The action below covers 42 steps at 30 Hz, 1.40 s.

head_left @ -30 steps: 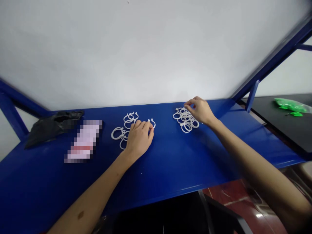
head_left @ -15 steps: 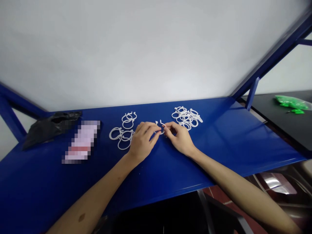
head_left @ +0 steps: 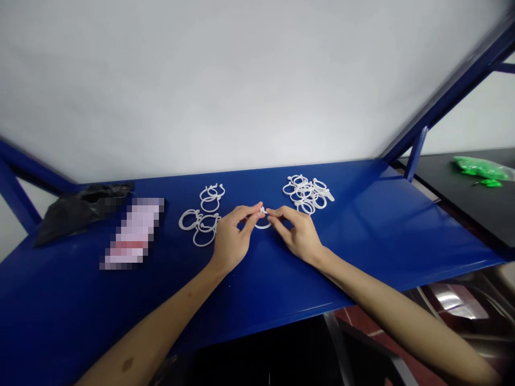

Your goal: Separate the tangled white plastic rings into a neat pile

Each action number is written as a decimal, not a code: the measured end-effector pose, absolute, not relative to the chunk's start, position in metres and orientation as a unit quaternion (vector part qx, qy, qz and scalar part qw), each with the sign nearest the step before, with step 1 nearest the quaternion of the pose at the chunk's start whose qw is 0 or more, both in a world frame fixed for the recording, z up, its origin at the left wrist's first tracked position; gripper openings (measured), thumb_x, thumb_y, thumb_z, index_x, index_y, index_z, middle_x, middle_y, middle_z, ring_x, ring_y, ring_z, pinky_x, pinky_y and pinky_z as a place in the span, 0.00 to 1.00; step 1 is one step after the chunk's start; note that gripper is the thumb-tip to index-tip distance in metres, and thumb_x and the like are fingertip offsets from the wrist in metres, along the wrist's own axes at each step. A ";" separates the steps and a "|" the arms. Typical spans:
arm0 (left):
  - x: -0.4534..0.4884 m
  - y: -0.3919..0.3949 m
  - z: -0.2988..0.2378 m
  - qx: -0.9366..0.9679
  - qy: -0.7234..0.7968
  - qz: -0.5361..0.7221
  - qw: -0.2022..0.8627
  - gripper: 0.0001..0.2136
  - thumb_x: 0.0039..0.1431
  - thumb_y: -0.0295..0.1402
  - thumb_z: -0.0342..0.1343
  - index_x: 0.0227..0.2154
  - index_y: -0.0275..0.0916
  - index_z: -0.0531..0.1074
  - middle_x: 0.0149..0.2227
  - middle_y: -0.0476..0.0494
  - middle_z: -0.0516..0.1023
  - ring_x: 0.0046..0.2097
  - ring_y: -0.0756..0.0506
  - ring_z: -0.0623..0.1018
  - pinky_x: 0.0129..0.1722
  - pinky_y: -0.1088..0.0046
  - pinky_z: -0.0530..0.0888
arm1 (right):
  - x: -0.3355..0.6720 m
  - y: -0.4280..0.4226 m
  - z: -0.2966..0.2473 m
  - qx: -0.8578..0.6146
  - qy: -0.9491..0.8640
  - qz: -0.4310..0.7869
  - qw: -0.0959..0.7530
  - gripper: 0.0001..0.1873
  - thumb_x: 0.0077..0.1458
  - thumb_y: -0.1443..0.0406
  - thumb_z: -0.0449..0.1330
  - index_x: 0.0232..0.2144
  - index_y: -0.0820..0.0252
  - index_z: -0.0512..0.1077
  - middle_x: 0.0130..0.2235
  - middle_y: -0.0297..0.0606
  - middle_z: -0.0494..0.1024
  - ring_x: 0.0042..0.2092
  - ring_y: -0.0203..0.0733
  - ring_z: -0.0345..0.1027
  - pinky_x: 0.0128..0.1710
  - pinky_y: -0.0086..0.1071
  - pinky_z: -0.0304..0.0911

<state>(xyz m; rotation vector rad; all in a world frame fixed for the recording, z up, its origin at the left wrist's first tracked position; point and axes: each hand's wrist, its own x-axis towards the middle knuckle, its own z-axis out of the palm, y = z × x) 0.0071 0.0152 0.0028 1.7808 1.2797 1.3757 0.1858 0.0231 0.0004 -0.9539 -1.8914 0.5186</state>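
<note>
Between my hands is a white plastic ring, its curve hanging toward me and its two ends brought together at the top. My left hand pinches one end with thumb and fingertips. The other end is pinched by my right hand. Whether the ends are locked together I cannot tell, as the fingertips hide part of them. Left of my left hand lie several white rings, some with their ends apart. Beyond my right hand is a pile of similar white rings.
The rings lie on a blue table against a pale wall. At the left are a black plastic bag and a blurred-out flat item. A green bagged item rests on a dark table at the right. Blue braces rise at both sides.
The ring's ends, apart before, have come together between my fingertips. My left fingers have closed into a pinch.
</note>
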 end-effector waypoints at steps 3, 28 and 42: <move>0.009 0.012 0.004 0.678 0.464 0.508 0.259 0.08 0.66 0.34 0.56 0.41 0.44 0.80 0.43 0.47 0.84 0.44 0.46 0.82 0.44 0.69 0.77 | 0.187 0.020 -0.001 -0.364 -0.782 0.212 0.459 0.04 0.66 0.66 0.57 0.37 0.57 0.73 0.41 0.39 0.83 0.43 0.41 0.78 0.41 0.33 0.72; -0.077 0.056 -0.001 0.811 0.560 0.169 0.000 0.08 0.57 0.31 0.54 0.34 0.46 0.78 0.39 0.41 0.82 0.47 0.34 0.74 0.47 0.54 0.68 | 0.294 0.167 0.035 -0.727 -0.665 0.110 0.134 0.11 0.50 0.70 0.62 0.35 0.65 0.83 0.35 0.48 0.83 0.38 0.48 0.77 0.37 0.35 0.66; -0.063 0.050 0.003 0.825 0.532 0.193 0.007 0.07 0.58 0.33 0.54 0.27 0.45 0.75 0.34 0.42 0.81 0.43 0.36 0.74 0.46 0.54 0.66 | 0.265 0.116 0.034 -0.582 -0.754 0.049 0.299 0.10 0.60 0.61 0.60 0.36 0.59 0.79 0.38 0.43 0.81 0.37 0.44 0.73 0.42 0.38 0.66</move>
